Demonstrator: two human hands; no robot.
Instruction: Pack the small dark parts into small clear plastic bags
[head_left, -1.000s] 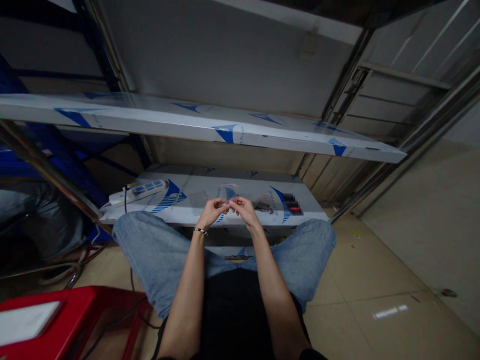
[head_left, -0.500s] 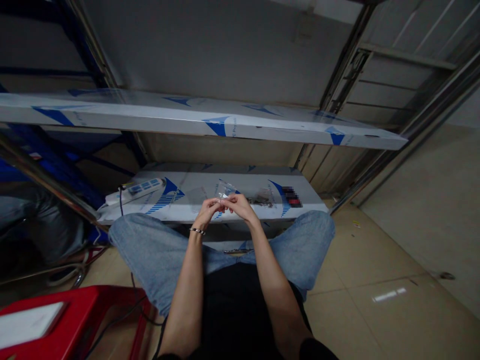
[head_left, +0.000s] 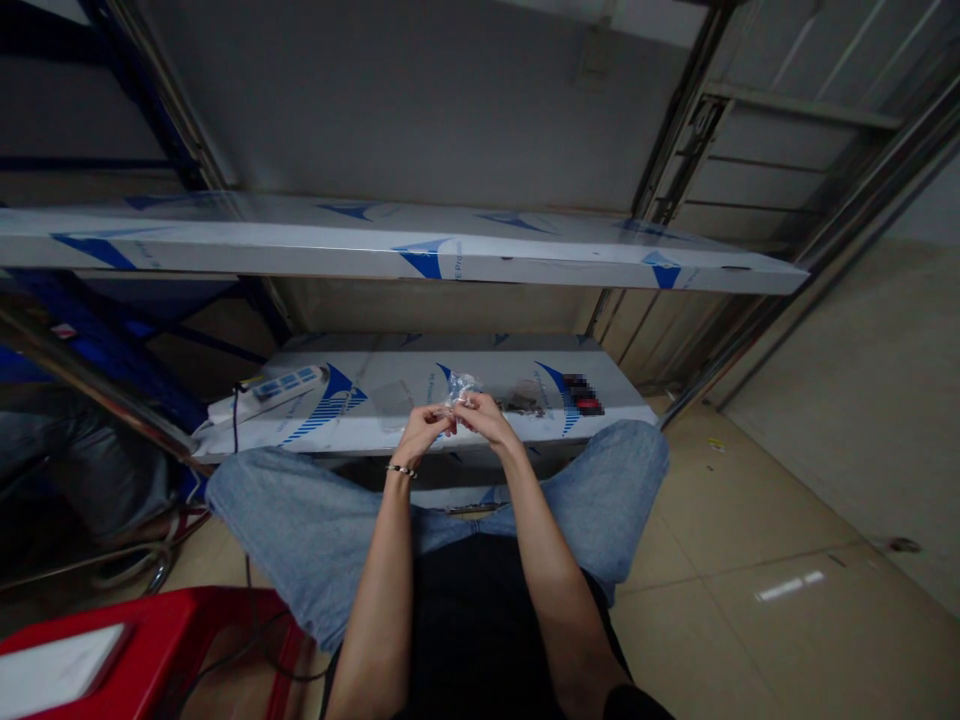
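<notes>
A small clear plastic bag (head_left: 463, 384) is pinched between my two hands just above the front part of the lower shelf (head_left: 390, 350). My left hand (head_left: 422, 432), with a beaded bracelet at the wrist, grips its near left edge with closed fingers. My right hand (head_left: 486, 417) is closed on the bag from the right, fingertips close to those of the left. What the bag holds, if anything, is too small to make out. Beyond my right hand lies another clear bag with small dark pieces (head_left: 527, 398), flat on the shelf.
A white power strip (head_left: 289, 384) with a dark cable lies at the shelf's left end. An upper shelf board (head_left: 330, 248) crosses ahead. A pixelated dark red item (head_left: 583, 395) sits at the right. A red stool (head_left: 172, 625) bearing a white slab (head_left: 60, 665) stands lower left.
Both hands have shifted slightly, with the fingertips a little farther apart. The plastic bag is more crumpled and has tilted to the right. The camera view has moved slightly.
</notes>
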